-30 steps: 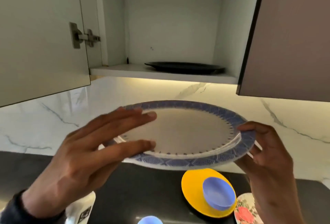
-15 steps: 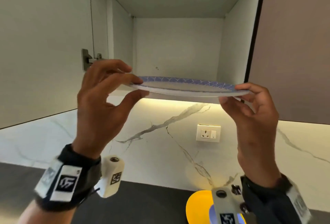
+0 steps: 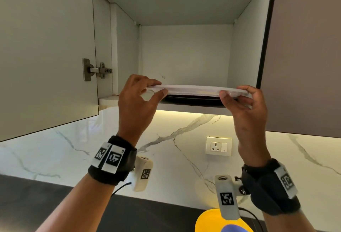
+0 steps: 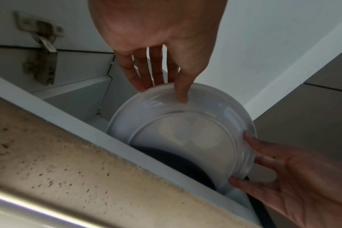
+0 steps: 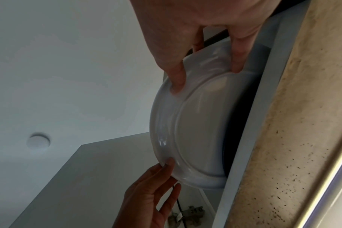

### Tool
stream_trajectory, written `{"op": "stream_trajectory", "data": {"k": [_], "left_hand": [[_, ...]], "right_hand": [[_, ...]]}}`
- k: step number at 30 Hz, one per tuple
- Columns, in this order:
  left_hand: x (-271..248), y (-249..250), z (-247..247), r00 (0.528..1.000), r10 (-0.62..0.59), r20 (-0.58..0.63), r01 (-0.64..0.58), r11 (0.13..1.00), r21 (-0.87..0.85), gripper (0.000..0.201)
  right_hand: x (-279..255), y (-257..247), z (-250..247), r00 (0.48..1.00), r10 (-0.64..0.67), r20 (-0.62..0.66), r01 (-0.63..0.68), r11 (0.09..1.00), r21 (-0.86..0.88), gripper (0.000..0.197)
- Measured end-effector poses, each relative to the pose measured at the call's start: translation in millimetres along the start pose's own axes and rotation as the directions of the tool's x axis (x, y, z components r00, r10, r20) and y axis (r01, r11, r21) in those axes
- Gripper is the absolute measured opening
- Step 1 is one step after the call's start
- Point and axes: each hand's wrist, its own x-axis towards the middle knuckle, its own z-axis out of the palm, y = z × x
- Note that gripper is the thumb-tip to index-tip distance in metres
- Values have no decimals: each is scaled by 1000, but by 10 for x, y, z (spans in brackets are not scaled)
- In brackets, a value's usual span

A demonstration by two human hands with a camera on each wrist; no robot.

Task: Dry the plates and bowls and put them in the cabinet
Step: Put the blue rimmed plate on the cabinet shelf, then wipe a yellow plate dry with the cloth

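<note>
I can read no words or numbers anywhere; my wrist bands [image 3: 112, 158] and wrist cameras [image 3: 227, 197] carry only black-and-white square code tags, perhaps with tiny corner print too blurred to tell.

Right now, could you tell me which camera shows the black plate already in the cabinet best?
The head view: the black plate lies on the shelf just under the held plate. Each wrist view shows only a dark sliver behind that plate's underside.

Head view looks up into the cabinet [image 3: 186, 56]; wrist views look up from beneath; all share it.
</note>
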Motion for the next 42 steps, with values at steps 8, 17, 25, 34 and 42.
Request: {"op": "stream_trajectory", "data": {"k": [8, 17, 25, 34, 42], "left_hand": [[-16, -201, 288, 999, 17, 36, -18, 999, 27, 25], [-44, -179, 457, 981, -44, 189, 15, 988, 154, 31], [-67, -251, 595, 966, -55, 251, 6, 981, 192, 35], [-409, -192, 486, 994, 23, 103, -36, 992, 119, 35], [-1672, -117, 341, 939, -290, 186, 285, 957, 54, 18]], "right_hand": [[147, 246, 5, 997, -70, 27, 73, 988, -134, 54], [67, 383, 24, 984, -128, 123, 165, 918, -361, 52], [-24, 373, 27, 967, -100, 233, 209, 831, -516, 51], [-461, 277, -282, 941, -221, 257, 314, 856, -412, 40], [-1377, 630, -1002, 964, 43, 261, 123, 801, -586, 24]]}}
